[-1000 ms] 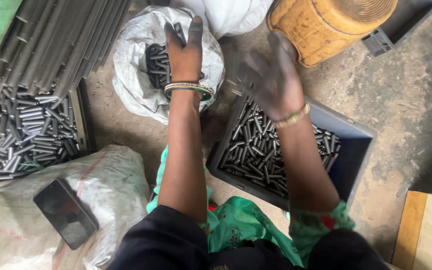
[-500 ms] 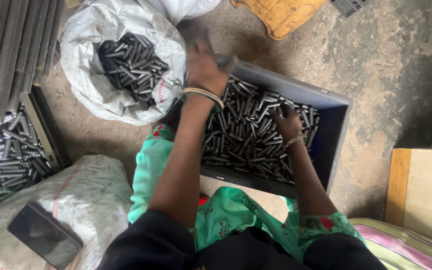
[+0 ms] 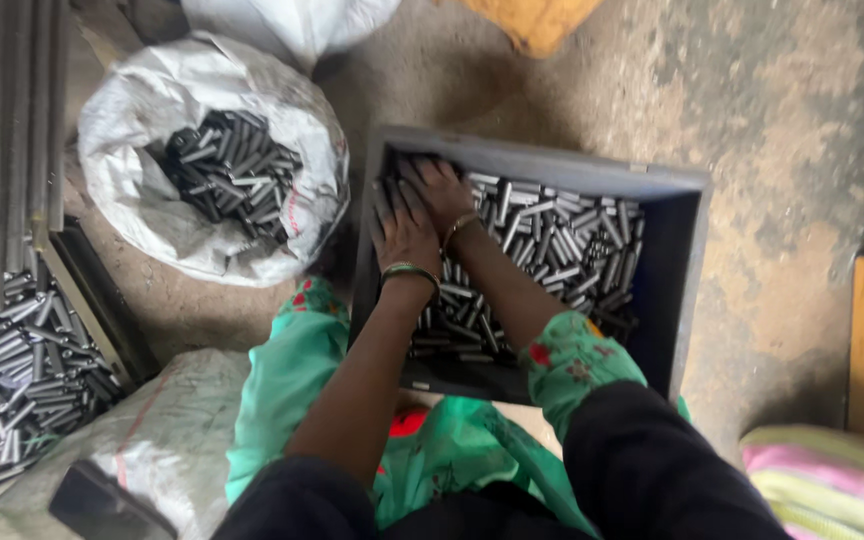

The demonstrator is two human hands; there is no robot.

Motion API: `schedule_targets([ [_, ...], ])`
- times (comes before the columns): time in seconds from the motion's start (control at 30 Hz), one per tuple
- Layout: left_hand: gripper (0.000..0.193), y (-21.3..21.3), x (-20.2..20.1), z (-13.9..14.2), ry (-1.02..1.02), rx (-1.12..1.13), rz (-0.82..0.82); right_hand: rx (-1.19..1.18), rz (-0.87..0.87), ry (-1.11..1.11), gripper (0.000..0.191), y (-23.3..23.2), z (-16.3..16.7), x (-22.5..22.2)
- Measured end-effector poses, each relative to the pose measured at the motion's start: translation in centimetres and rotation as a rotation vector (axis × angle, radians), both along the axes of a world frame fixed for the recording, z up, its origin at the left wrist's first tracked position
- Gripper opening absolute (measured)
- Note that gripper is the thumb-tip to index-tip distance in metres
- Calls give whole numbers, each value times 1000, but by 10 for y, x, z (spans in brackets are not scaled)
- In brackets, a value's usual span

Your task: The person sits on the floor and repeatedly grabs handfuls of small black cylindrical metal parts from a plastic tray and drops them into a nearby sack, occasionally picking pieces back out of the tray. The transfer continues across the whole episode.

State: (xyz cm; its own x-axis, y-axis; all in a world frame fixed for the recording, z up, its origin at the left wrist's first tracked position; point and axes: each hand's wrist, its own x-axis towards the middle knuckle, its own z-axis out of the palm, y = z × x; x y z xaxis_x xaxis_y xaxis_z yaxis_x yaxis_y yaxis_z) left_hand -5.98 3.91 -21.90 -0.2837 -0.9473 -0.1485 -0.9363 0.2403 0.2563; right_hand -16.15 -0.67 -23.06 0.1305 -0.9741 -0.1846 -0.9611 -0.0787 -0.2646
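Concrete floor [image 3: 772,130], dusty, with a grey crate [image 3: 687,250] of short metal pins [image 3: 562,240] at centre.
Left hand [image 3: 404,228] and right hand [image 3: 439,190] lie side by side, palms down, fingers spread flat on the pins at the crate's 10 o'clock corner, apparently to rake a batch together; neither has anything gripped. White sack [image 3: 132,180] of the same pins sits open at 10 o'clock of the crate; a tray [image 3: 102,310] of pins lies at 8 o'clock.
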Motion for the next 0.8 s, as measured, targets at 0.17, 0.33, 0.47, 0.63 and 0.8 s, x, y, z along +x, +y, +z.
schedule_targets([
  [0.17, 108, 14, 20, -13, -82, 54, -138, -15, -102, -35, 50, 27, 13, -1],
  [0.33, 131, 20, 14, 6, -236, 277, -197, 42, -181, -18, 43, 57, 19, -4],
  [0.47, 123, 36, 10, 6, -258, 376, -238, 97, -228, -42, 54, 93, 0, -17],
  [0.63, 101, 63, 8, -22, -254, 441, -342, -13, -238, 25, 71, 167, -22, -37],
  [0.8, 69, 75, -4, -32, -406, 337, -532, 264, -469, -40, 72, 194, -24, -59],
])
